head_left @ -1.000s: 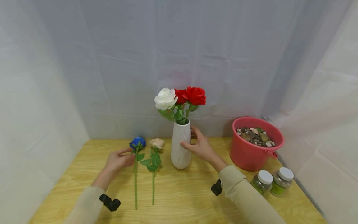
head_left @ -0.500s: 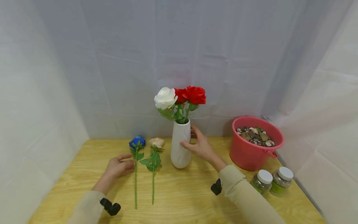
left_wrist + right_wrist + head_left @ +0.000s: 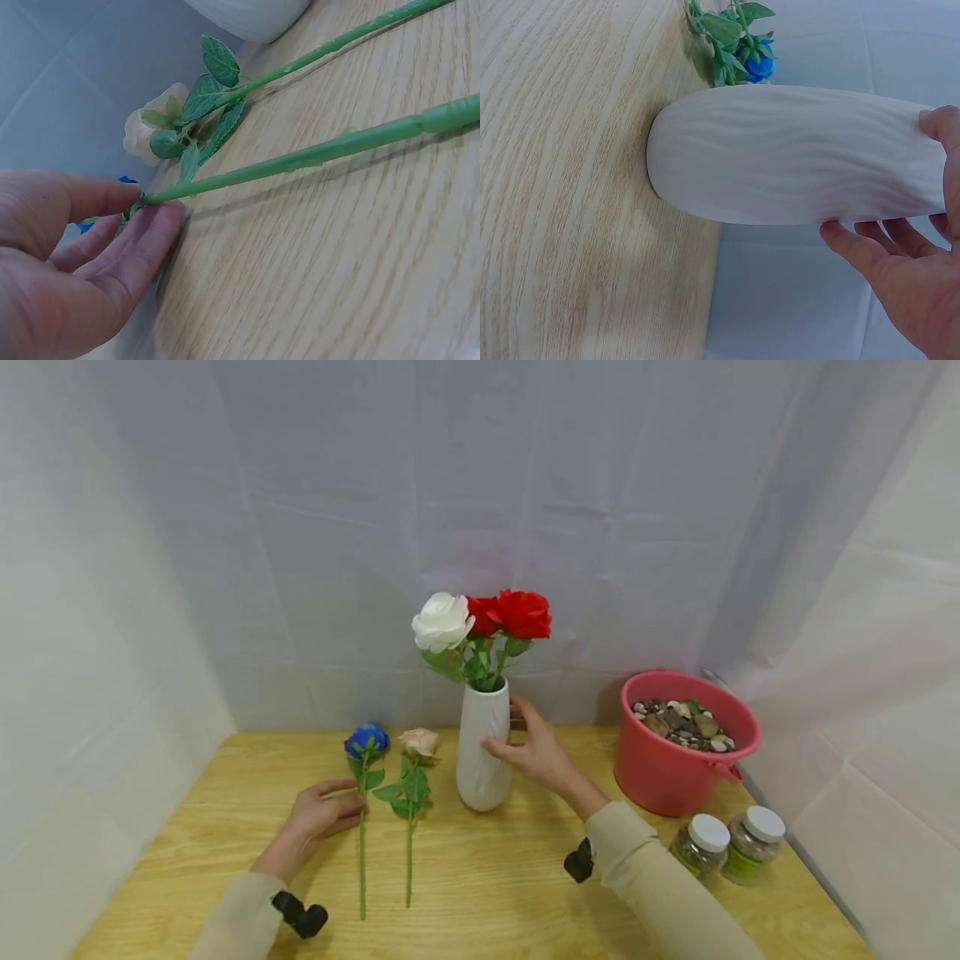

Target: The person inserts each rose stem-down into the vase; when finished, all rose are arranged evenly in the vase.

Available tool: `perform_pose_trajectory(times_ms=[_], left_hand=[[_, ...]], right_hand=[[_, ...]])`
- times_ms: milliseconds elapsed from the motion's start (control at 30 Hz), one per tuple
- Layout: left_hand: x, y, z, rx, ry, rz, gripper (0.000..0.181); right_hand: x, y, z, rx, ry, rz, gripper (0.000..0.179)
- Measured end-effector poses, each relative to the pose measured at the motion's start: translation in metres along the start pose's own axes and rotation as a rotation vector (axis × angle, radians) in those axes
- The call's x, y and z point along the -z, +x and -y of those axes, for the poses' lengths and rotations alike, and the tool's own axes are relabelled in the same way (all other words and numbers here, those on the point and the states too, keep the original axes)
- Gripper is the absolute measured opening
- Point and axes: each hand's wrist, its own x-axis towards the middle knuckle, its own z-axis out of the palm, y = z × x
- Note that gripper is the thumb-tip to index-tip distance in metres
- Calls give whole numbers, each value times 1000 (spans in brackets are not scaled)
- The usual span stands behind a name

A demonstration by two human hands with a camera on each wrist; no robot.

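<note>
A blue rose with a long green stem lies on the table's left half. My left hand pinches its stem below the flower; thumb and fingers meet the stem in the left wrist view, where the blue petals are mostly hidden behind the hand. Beside it lies a cream rose, untouched. My right hand holds the white vase from its right side, thumb in front and fingers behind. The vase stands upright, bearing a white rose and two red roses.
To the right stands a pink bucket filled with pebbles. Two jars with white lids, one nearer jar and one farther right, sit in front of it. White sheeting encloses the wooden table at the back and sides.
My left hand has shifted slightly down along the blue rose's stem and its fingers have closed in on it. My right hand and the vase keep their place.
</note>
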Motion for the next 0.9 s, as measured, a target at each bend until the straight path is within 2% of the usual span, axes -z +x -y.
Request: perform_pose_trajectory(times_ms=[200,400,533,800,867,900], left_hand=[[4,1,-1,3,-51,40,68],[9,-1,-6,-6,-129,109,78],[6,-4,-16,-27,-189,151,81],[-8,-11,-44,-133,-242,225,78],[-12,-14,-52,-162,-258,232,76],[-14,-17,-56,-173,-274,232,67]], right_hand=[[0,0,1,-15,17,5,83],[0,0,2,-19,17,5,82],[0,0,1,-22,28,10,83],[0,0,0,-27,39,16,83],[0,0,0,-26,40,14,83],[0,0,1,-26,40,14,83]])
